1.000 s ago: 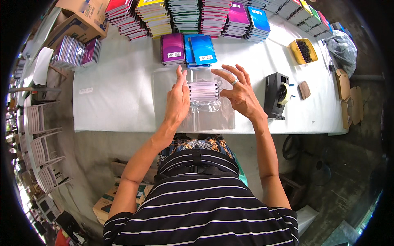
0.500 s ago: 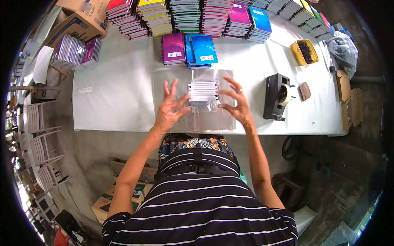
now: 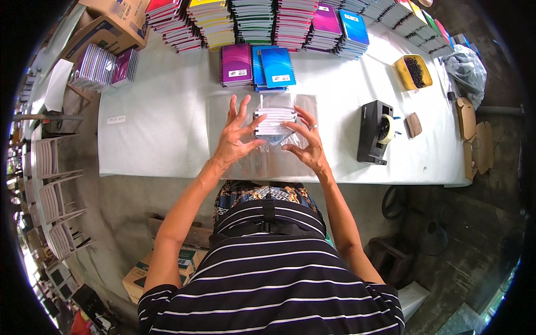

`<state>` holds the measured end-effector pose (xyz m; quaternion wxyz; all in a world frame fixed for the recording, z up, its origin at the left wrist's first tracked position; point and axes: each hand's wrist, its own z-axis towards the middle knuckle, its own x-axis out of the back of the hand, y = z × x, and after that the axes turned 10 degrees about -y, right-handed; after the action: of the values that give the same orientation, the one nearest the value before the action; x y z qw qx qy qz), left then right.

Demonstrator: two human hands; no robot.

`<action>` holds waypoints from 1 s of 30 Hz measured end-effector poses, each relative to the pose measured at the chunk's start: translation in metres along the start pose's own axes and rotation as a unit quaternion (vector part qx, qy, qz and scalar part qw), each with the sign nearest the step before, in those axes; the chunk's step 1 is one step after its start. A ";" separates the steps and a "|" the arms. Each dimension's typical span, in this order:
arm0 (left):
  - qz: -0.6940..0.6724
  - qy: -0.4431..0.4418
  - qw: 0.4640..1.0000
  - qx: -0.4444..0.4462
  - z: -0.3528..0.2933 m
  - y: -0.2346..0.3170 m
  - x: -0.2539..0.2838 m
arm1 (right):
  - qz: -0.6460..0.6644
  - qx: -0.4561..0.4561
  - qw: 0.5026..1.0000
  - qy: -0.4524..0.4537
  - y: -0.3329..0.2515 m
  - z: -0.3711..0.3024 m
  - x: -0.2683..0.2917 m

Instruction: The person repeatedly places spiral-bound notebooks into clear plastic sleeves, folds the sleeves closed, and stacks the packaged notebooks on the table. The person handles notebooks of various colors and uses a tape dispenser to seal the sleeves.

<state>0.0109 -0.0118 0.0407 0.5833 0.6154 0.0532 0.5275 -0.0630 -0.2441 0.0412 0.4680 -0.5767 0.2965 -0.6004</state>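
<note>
A small stack of notebooks, its white page edges facing up, stands on a clear plastic sheet at the middle of the table. The film bunches into a fold at the stack's near side. My left hand is at the stack's left side, thumb and index finger apart and reaching its edge, the other fingers raised. On the other side, my right hand has its fingers spread over the stack's right edge, with the thumb by the folded film. Whether either hand pinches the film cannot be made out.
Purple notebooks and blue notebooks lie just beyond the sheet, before tall notebook piles. Rightward are a black tape dispenser, a brown block and a yellow tub of dark pieces. A cardboard box stands far left.
My hands have come closer together around the stack. The right hand moved left so its fingers overlap the stack's edge, and the film at the near side looks more folded.
</note>
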 end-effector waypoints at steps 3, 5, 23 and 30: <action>-0.048 0.036 0.998 0.017 -0.009 0.000 -0.004 | 0.032 -0.017 0.998 0.053 -0.004 -0.005 0.003; -0.067 0.059 0.996 0.024 -0.017 -0.003 -0.008 | -0.038 0.004 0.999 0.019 0.004 -0.006 0.004; 0.122 -0.019 0.992 0.007 0.010 0.004 0.003 | -0.046 0.046 0.998 0.014 -0.011 0.008 -0.005; 0.069 0.037 0.997 0.004 0.000 -0.003 -0.010 | -0.054 0.034 0.995 0.076 0.002 0.004 -0.026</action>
<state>0.0083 -0.0177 0.0326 0.5407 0.6002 0.0343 0.5884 -0.0611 -0.2209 0.0291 0.4298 -0.5286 0.2791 -0.6768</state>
